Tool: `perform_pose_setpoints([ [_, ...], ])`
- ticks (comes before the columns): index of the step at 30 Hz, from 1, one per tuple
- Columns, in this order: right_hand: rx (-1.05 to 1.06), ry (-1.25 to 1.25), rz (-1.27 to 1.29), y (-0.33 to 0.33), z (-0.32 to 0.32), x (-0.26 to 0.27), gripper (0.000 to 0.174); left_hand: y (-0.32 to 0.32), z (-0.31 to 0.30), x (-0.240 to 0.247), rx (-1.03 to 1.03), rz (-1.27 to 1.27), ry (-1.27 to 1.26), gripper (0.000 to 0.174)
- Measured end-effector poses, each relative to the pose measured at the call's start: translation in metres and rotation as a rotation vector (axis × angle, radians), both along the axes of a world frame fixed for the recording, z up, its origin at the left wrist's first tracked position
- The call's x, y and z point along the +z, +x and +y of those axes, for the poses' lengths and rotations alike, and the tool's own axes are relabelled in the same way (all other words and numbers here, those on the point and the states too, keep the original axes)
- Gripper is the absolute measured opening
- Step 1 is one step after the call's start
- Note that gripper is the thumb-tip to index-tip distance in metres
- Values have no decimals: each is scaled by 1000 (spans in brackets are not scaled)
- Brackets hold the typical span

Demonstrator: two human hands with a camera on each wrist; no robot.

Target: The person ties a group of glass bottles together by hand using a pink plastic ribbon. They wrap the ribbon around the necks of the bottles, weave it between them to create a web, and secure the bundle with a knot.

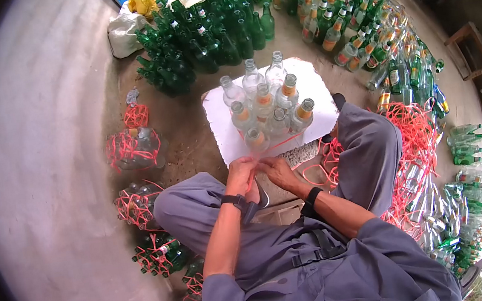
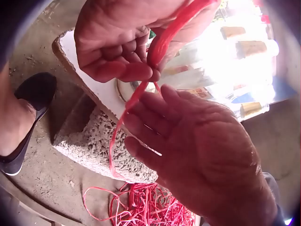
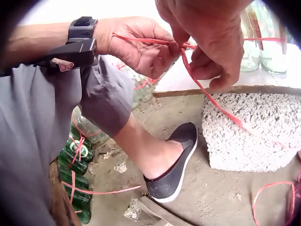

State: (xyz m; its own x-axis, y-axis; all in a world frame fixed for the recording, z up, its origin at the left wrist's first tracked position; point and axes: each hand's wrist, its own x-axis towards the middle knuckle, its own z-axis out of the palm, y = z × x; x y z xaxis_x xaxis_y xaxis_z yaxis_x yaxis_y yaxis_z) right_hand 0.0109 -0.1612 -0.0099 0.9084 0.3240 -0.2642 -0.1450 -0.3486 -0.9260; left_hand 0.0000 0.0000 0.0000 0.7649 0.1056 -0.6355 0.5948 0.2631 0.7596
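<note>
Both hands meet at the near edge of a white board, close to a group of clear glass bottles standing on it. The left hand pinches red plastic twine, a thick bunched length of it lying across the palm in the left wrist view. The right hand has its fingertips on the twine just below, where strands cross in a small knot. One loose tail hangs from there past the fingers. A strand of twine runs around the bottles near their bases. Several bottles carry orange-gold neck labels.
A rough porous block props the board. Loose red twine heaps at the right. Green bottles crowd the back, with more bottles curving right. Tied bottle bundles line the left. A shod foot stands near the block.
</note>
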Motion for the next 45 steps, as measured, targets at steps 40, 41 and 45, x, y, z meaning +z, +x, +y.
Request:
perform_pose_setpoints([
  [40, -355, 212, 277, 16, 25, -24, 26, 5, -18, -3, -155, -26, 834, 25],
  [41, -366, 209, 321, 16, 25, -20, 27, 4, -19, -6, -101, -30, 777, 25],
  [45, -378, 287, 437, 18, 24, 10, 26, 3, -19, -15, -48, -109, 756, 24],
])
